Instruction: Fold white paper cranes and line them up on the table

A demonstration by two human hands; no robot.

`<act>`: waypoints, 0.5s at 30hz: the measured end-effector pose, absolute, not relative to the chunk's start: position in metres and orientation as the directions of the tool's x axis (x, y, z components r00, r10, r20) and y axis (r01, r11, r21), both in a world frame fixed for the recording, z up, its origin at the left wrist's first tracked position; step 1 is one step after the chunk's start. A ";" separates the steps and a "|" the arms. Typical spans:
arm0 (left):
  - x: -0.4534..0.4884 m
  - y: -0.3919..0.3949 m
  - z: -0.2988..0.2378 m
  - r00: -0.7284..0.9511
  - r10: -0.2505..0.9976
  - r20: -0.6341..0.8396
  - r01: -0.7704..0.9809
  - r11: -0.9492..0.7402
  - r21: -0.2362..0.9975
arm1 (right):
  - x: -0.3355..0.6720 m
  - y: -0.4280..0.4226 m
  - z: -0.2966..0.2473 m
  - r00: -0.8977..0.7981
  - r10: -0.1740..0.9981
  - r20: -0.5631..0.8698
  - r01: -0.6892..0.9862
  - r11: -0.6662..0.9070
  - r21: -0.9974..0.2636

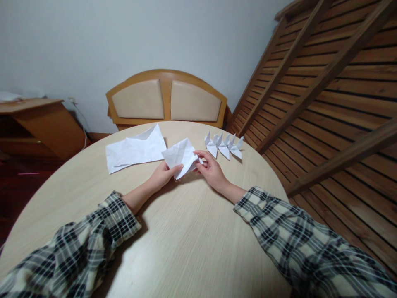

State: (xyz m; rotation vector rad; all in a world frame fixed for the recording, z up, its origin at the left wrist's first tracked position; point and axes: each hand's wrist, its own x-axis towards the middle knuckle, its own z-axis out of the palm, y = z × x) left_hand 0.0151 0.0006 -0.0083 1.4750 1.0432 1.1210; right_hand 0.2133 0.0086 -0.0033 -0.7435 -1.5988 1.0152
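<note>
A partly folded white paper (180,156) is held just above the round table (173,244), near its far side. My left hand (163,175) pinches the paper's lower left edge with thumb and fingers. My right hand (210,167) grips its right corner, fingers curled on it. Both forearms wear checked sleeves and rest on the tabletop.
A loose pile of white sheets (135,150) lies to the left of the hands. Several finished folded paper figures (223,145) stand in a row to the right. A padded wooden chair back (166,99) is behind the table, a slatted wooden frame (325,95) leans at right.
</note>
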 end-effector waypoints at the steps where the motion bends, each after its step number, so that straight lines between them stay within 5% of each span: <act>1: 0.015 0.000 -0.008 0.209 0.968 0.140 0.082 -0.160 0.984 | 0.213 0.009 -0.003 -0.252 0.856 0.452 -0.028 0.460 -0.887; 15: 0.016 -0.001 -0.004 0.287 0.939 0.187 0.307 -0.276 0.911 | 0.213 0.011 -0.006 -0.209 0.850 0.483 0.058 0.504 -0.862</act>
